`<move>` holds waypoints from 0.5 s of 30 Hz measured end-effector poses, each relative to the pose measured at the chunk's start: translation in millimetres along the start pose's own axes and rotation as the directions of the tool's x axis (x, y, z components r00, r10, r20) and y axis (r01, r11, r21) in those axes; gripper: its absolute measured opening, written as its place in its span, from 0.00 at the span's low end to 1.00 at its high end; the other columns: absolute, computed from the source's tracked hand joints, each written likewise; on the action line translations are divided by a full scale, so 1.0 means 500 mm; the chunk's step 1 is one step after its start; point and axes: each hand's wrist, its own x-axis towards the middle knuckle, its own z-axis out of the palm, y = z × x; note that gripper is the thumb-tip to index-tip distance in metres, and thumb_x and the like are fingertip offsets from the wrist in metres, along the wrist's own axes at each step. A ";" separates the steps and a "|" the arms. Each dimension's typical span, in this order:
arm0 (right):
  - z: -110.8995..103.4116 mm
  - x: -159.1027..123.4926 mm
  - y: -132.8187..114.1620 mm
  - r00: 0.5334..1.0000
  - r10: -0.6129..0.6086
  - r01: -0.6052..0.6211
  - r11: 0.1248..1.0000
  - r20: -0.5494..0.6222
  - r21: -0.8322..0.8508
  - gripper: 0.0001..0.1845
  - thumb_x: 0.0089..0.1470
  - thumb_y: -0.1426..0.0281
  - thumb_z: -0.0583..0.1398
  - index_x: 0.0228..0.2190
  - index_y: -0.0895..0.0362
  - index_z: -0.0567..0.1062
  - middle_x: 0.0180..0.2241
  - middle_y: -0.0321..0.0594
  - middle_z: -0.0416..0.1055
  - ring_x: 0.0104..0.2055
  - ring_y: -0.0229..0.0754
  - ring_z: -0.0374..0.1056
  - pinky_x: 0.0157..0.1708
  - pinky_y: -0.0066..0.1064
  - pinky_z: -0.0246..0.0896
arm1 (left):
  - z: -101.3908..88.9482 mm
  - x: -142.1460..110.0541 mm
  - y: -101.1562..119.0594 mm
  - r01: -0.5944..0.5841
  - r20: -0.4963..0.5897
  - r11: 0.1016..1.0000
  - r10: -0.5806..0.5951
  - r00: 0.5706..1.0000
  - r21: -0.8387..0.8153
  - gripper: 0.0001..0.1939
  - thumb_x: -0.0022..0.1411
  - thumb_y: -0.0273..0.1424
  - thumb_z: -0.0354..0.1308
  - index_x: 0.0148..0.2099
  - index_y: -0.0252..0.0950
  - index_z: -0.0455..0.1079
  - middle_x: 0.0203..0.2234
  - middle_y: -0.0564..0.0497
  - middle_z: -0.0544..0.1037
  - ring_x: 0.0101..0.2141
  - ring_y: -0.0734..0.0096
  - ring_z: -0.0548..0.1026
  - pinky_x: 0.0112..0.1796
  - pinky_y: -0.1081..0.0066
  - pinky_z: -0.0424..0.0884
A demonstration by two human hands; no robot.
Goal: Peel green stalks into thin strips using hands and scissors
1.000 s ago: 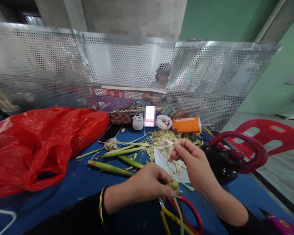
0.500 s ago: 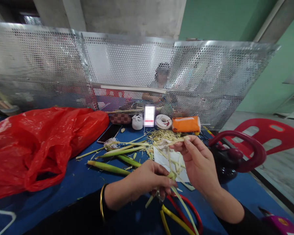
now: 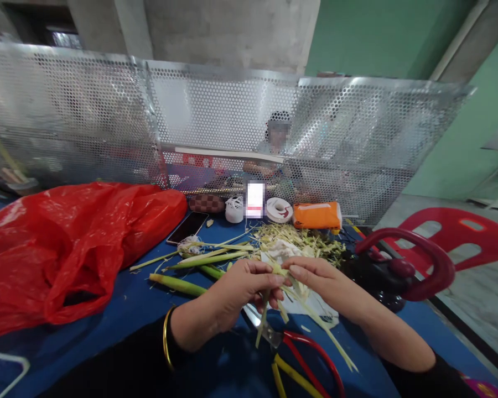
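My left hand (image 3: 243,284) pinches a small bundle of pale green plant strips (image 3: 279,269) with thumb and fingers. From the other side, the fingertips of my right hand (image 3: 315,279) close on the same strips, almost touching the left. Their loose ends hang below, one long strip slanting right. Under the hands lie red-handled scissors (image 3: 311,354) and a yellow-handled tool (image 3: 294,376), its working end unclear. White paper (image 3: 315,307) with peeled strips is behind my fingers, partly covered. Green stalks (image 3: 178,284) lie left of my left hand.
A red plastic bag (image 3: 87,243) spreads over the left. A phone (image 3: 187,228), white spool (image 3: 279,210), orange packet (image 3: 317,215) and shredded plant trimmings (image 3: 299,237) lie farther back. A dark kettle (image 3: 377,273) stands right. A person (image 3: 269,146) sits behind the perforated metal screen (image 3: 219,105).
My right hand has come back from the upper right to meet the left. My left hand has risen slightly with the bundle, exposing the scissors' blades. The long strip now slants farther right.
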 end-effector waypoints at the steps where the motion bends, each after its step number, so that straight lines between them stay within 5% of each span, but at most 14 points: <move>1: -0.005 0.000 -0.001 0.999 0.012 -0.012 1.000 0.033 0.010 0.16 0.57 0.60 0.58 0.24 0.55 0.76 0.26 0.36 0.74 0.29 0.40 0.69 0.32 0.30 0.64 | -0.002 -0.001 0.003 -0.004 -0.009 1.000 0.004 1.000 -0.010 0.13 0.48 0.37 0.65 0.31 0.31 0.75 0.20 0.54 0.73 0.20 0.80 0.68 0.20 0.78 0.56; 3: -0.009 -0.001 -0.001 0.996 0.043 -0.045 0.999 0.072 0.019 0.14 0.58 0.62 0.58 0.25 0.56 0.76 0.25 0.36 0.72 0.29 0.39 0.67 0.32 0.30 0.62 | -0.004 -0.002 0.007 -0.007 -0.008 1.000 0.007 1.000 -0.016 0.14 0.47 0.38 0.66 0.32 0.31 0.75 0.21 0.54 0.73 0.21 0.79 0.68 0.20 0.78 0.56; 7: -0.004 0.001 0.008 0.996 -0.003 -0.004 0.997 -0.093 -0.078 0.13 0.56 0.65 0.59 0.23 0.56 0.75 0.22 0.34 0.70 0.27 0.39 0.65 0.30 0.30 0.60 | -0.006 0.000 0.004 -0.012 0.023 1.000 0.012 1.000 -0.011 0.14 0.47 0.38 0.66 0.31 0.32 0.74 0.22 0.53 0.74 0.22 0.78 0.69 0.20 0.78 0.57; 15: -0.003 -0.006 0.012 0.911 -0.318 0.154 0.853 -0.263 -0.499 0.08 0.59 0.69 0.56 0.32 0.54 0.76 0.33 0.41 0.76 0.38 0.46 0.70 0.41 0.39 0.62 | -0.004 0.002 0.007 -0.024 -0.050 0.999 0.022 0.998 -0.031 0.14 0.48 0.38 0.67 0.28 0.31 0.72 0.23 0.51 0.76 0.23 0.78 0.71 0.20 0.79 0.55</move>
